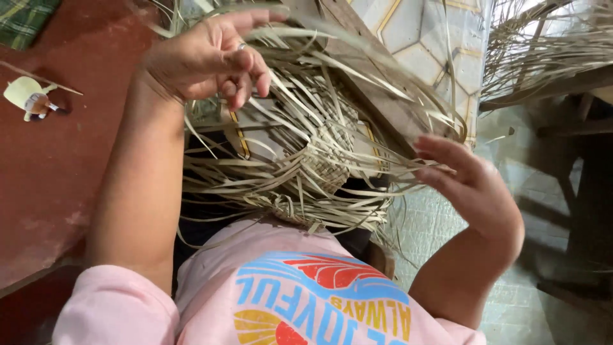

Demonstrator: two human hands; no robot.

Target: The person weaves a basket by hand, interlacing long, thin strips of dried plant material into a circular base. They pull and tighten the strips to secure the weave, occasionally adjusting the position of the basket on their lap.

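Woven straw piece [325, 160] between both hands, strips fanned outward

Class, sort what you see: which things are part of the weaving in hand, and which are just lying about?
In use: woven piece; loose straw strips; left hand; right hand.

Lying about: small pale object on the red floor; straw pile; checked cloth.
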